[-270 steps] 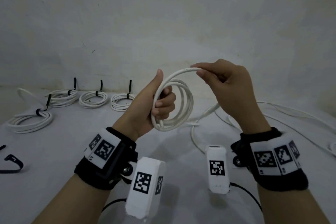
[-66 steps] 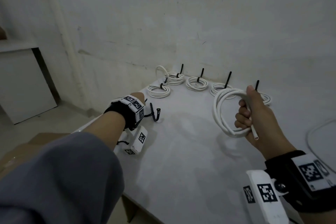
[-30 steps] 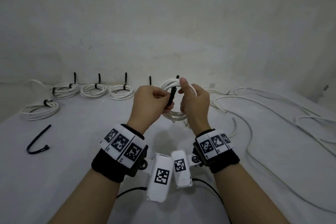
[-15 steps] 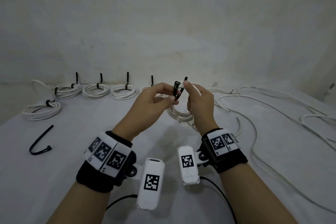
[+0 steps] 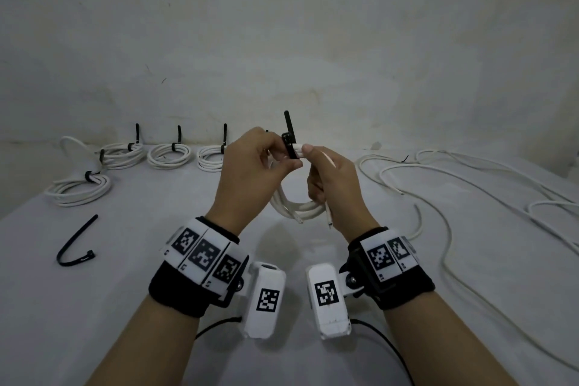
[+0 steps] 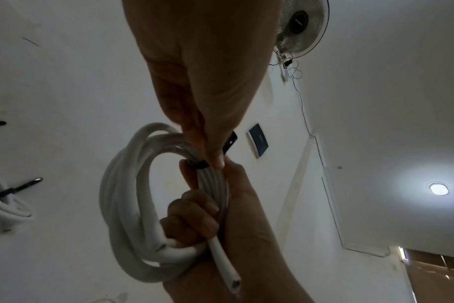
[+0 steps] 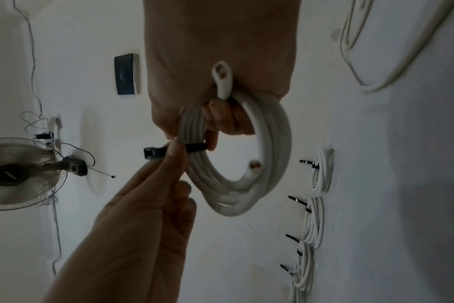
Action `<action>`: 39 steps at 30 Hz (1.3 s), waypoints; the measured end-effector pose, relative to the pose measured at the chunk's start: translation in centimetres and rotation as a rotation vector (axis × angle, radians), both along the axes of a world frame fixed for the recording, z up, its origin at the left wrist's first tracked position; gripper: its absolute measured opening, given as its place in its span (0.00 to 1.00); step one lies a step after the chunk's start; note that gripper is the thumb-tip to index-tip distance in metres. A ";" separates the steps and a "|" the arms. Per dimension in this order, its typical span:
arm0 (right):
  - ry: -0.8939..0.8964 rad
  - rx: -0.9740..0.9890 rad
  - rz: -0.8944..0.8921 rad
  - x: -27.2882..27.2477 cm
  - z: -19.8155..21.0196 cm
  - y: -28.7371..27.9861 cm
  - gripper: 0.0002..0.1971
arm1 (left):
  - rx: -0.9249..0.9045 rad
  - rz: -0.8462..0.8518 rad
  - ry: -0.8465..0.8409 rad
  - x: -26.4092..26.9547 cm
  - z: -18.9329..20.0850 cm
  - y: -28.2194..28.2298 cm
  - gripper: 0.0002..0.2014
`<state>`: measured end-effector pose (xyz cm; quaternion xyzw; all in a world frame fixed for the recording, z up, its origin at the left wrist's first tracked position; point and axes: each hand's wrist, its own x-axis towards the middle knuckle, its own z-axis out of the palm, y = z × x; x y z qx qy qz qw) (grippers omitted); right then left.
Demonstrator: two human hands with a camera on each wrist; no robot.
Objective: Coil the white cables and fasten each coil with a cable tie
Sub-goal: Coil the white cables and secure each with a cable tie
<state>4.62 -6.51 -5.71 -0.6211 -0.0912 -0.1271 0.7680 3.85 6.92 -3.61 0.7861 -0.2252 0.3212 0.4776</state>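
My right hand (image 5: 313, 163) grips a coil of white cable (image 5: 297, 208) held upright above the table, fingers curled through the loops (image 7: 228, 121). A black cable tie (image 5: 289, 142) wraps the top of the coil (image 7: 194, 147). Thumb and forefinger of my left hand (image 5: 283, 155) pinch the tie beside its head (image 7: 149, 152). The tie's tail (image 5: 287, 122) sticks straight up. Both cut cable ends (image 6: 232, 287) poke out below my right hand. From the left wrist, the tie band (image 6: 200, 165) crosses the strands just above my right thumb.
Several tied coils (image 5: 169, 157) lie in a row at the back left by the wall, one more (image 5: 78, 188) nearer the left edge. A spare black tie (image 5: 75, 244) lies front left. Loose white cables (image 5: 438, 185) sprawl over the table's right side.
The tie's two ends were apart above the coil half a second ago; now the tail stands up past the head and the band sits closer round the strands. Both hands rose slightly.
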 end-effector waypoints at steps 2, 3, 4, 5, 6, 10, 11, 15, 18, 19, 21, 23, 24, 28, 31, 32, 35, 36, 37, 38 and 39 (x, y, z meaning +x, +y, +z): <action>-0.003 -0.005 -0.004 0.0 -0.1 0.1 0.11 | -0.009 0.018 -0.032 0.2 -0.2 0.3 0.08; -0.008 -0.008 -0.010 0.0 -0.1 0.1 0.11 | -0.019 0.021 -0.029 0.4 -0.3 0.5 0.10; -0.019 -0.014 -0.015 0.0 -0.1 0.2 0.10 | -0.036 0.023 -0.012 0.6 -0.4 0.6 0.12; -0.034 -0.024 -0.019 -0.1 -0.1 0.2 0.10 | -0.056 0.015 0.025 0.9 -0.6 0.8 0.15; -0.052 -0.035 -0.022 -0.1 -0.1 0.3 0.09 | -0.072 -0.012 0.077 1.1 -0.8 0.9 0.18; -0.108 -0.054 -0.025 -0.4 -0.3 0.6 0.09 | -0.150 -0.219 0.246 1.1 -1.8 0.4 0.16; -0.117 -0.065 -0.031 -0.4 -0.3 0.7 0.09 | -0.198 -0.239 0.241 0.9 -2.1 0.1 0.14; -0.139 -0.081 -0.017 -0.6 -0.7 1.7 0.11 | -0.443 -0.240 0.269 0.7 -3.0 -0.1 0.16; -0.126 -0.065 0.006 -0.7 -0.9 2.2 0.13 | -0.610 -0.288 0.332 0.8 -3.3 0.1 0.20; -0.117 -0.054 0.020 -0.8 -0.9 2.2 0.11 | -0.650 -0.308 0.345 0.7 -3.2 0.1 0.19; -0.094 -0.043 0.074 -0.7 -0.8 2.1 0.08 | -0.668 -0.347 0.338 0.7 -3.2 0.3 0.17; -0.052 -0.053 0.144 -0.6 -0.3 1.9 0.11 | -0.651 -0.395 0.313 0.6 -3.0 0.6 0.16; -0.019 -0.051 0.178 -0.5 -0.1 1.6 0.14 | -0.646 -0.428 0.303 0.6 -3.0 0.9 0.16; -0.060 -0.085 0.189 -0.6 0.9 0.8 0.10 | -0.589 -0.592 0.318 0.4 -2.9 1.2 0.13; -0.152 -0.077 0.064 -0.5 1.4 0.3 0.05 | -0.592 -0.629 0.358 0.4 -3.2 1.1 0.13; -0.180 -0.090 0.025 -0.4 1.6 0.1 0.05 | -0.594 -0.634 0.362 0.4 -3.2 1.1 0.13; -0.307 -0.180 -0.046 -0.3 2.1 -0.1 0.09 | -0.600 -0.645 0.362 0.5 -3.2 1.1 0.15; -0.349 -0.221 -0.068 -0.4 2.3 -0.2 0.09 | -0.600 -0.652 0.354 0.5 -3.1 1.2 0.17; -0.388 -0.268 -0.092 -0.3 2.3 -0.2 0.09 | -0.596 -0.663 0.338 0.5 -3.1 1.2 0.20; -0.422 -0.322 -0.114 -0.2 2.2 -0.3 0.08 | -0.594 -0.676 0.326 0.5 -3.1 1.3 0.22; -0.454 -0.379 -0.134 -0.1 2.1 -0.4 0.07 | -0.596 -0.684 0.316 0.4 -2.9 1.3 0.23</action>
